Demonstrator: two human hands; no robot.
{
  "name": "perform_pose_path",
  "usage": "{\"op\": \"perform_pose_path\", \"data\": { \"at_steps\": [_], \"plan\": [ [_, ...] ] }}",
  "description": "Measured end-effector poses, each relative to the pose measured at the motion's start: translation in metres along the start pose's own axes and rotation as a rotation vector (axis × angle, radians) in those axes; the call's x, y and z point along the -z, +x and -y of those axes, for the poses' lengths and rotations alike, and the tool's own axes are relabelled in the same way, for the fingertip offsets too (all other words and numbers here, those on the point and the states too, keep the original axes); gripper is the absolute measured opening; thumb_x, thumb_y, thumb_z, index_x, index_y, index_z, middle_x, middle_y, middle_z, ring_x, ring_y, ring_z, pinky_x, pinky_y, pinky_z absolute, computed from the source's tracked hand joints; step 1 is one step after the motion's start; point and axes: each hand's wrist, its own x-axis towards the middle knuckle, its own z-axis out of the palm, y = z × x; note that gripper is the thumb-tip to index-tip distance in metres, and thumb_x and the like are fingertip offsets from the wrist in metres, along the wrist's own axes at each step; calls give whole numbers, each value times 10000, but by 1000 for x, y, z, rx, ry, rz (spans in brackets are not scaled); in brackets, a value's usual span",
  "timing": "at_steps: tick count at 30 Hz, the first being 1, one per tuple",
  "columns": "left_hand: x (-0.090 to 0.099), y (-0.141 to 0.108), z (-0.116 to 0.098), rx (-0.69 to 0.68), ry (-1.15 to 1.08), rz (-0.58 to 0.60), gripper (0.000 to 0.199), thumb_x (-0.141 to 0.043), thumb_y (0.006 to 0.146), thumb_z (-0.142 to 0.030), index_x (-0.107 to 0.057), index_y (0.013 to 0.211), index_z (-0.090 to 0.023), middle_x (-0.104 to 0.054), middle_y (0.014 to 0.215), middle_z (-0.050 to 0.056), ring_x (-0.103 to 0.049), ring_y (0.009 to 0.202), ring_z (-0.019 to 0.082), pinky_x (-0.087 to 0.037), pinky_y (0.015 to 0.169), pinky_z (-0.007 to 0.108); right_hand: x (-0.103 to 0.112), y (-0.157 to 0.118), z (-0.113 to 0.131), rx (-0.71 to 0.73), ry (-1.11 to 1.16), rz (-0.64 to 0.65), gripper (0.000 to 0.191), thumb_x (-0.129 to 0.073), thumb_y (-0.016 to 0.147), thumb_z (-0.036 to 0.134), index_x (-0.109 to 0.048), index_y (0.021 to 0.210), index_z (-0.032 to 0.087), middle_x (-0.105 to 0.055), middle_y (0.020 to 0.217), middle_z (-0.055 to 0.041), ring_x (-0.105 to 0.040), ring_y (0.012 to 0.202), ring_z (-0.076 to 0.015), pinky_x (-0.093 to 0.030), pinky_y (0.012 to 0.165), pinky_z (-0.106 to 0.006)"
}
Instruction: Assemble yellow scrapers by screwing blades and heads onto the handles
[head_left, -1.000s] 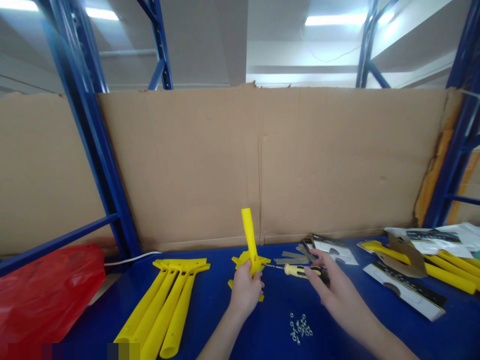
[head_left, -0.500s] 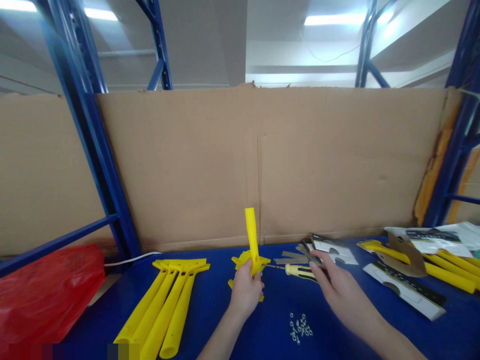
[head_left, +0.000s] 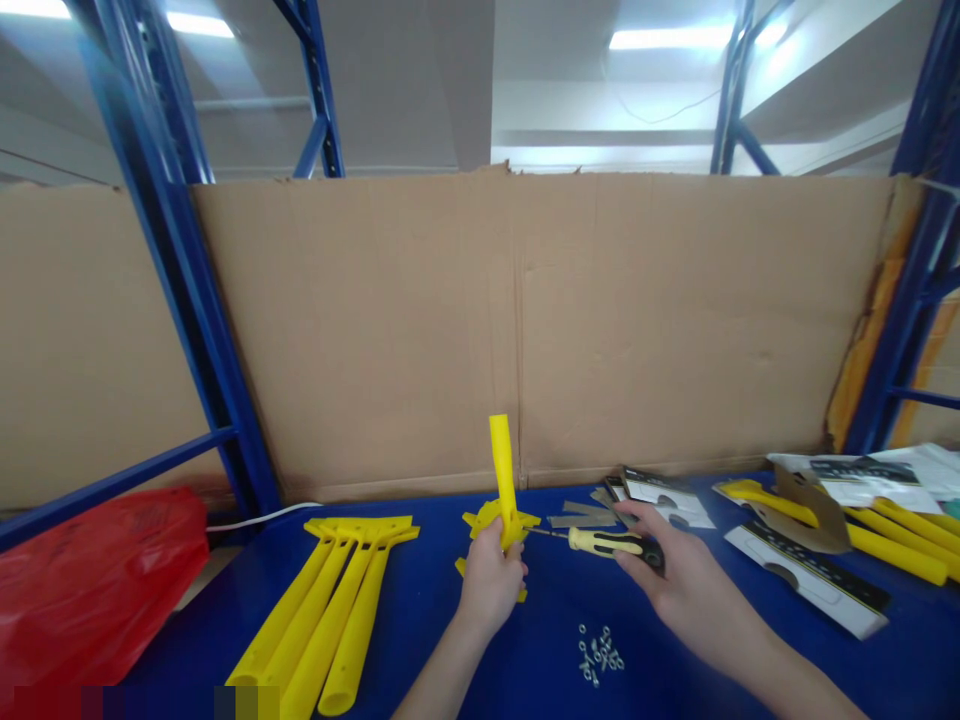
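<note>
My left hand (head_left: pixel 491 575) is closed round a yellow plastic scraper (head_left: pixel 502 470), whose tubular handle points up and away from me. More yellow plastic parts (head_left: pixel 484 517) lie behind and under that hand. From the right, a screwdriver (head_left: pixel 600 541) with a pale yellow and black handle points at the scraper's head, its tip at the edge. My right hand (head_left: pixel 675 560) is round the black end of the screwdriver, thumb below and index finger above. Several small metal nuts and screws (head_left: pixel 600 652) lie in a loose pile on the blue table, in front of the screwdriver.
Several yellow scraper handles (head_left: pixel 337 600) lie side by side on the left. A red plastic bag (head_left: pixel 97 590) is at far left. Thin metal blades (head_left: pixel 585 515), printed sleeves (head_left: pixel 810 580) and more yellow handles (head_left: pixel 900 545) lie right. A cardboard wall (head_left: pixel 420 330) closes the back.
The fingers of my right hand have loosened and shifted round the screwdriver, showing more of its black end. My left hand and the scraper stay in place.
</note>
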Motion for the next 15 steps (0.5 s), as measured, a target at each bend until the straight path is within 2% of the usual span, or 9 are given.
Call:
{"op": "perform_pose_path", "data": {
  "at_steps": [2,5,7,9,12,13,15],
  "plan": [
    [0,1,1,5,-1,-4,164,-414,831,-9,-518,895,-118,-571,782,31,-527,475,53,-416,379,151,0,0,2,-31,-1,21,395,-451,801,371,-549,1143,201,-706,790,-64,-649,659,-232,-462,603,-313],
    [0,3,3,7,0,-7,161,-417,831,-18,-524,905,-113,-575,771,28,-535,473,57,-420,379,152,-3,-2,5,-70,27,70,398,-332,866,456,-526,1102,202,-609,552,7,-595,508,-211,-413,512,-293],
    [1,4,4,16,-4,-20,150,-427,830,-28,-526,907,-111,-576,766,24,-545,474,60,-428,382,156,-7,-3,4,-80,54,94,401,-280,883,470,-506,1089,211,-568,521,28,-576,478,-199,-403,489,-284],
    [1,5,5,29,-10,-39,134,-432,832,-41,-522,905,-108,-575,770,22,-553,472,61,-431,382,158,-10,-4,1,-69,55,71,381,-324,871,467,-487,1108,217,-619,643,3,-609,557,-196,-445,543,-291],
    [0,6,6,34,-16,-51,117,-433,836,-47,-517,886,-111,-571,771,15,-549,464,53,-424,377,150,-14,-3,-5,4,60,-14,427,-449,808,397,-434,1197,219,-643,940,-58,-647,761,-202,-494,690,-316],
    [0,6,6,34,-18,-49,112,-438,836,-48,-518,876,-115,-570,766,11,-546,461,51,-423,378,149,-15,-3,-7,36,76,-31,450,-473,785,358,-424,1211,220,-631,988,-65,-647,805,-201,-497,718,-316],
    [-1,6,7,28,-21,-45,110,-451,832,-45,-520,867,-123,-572,751,7,-540,455,51,-419,378,149,-15,-1,-8,82,109,-44,440,-486,755,295,-447,1186,222,-635,966,-56,-647,822,-200,-501,717,-305]
  ]
}}
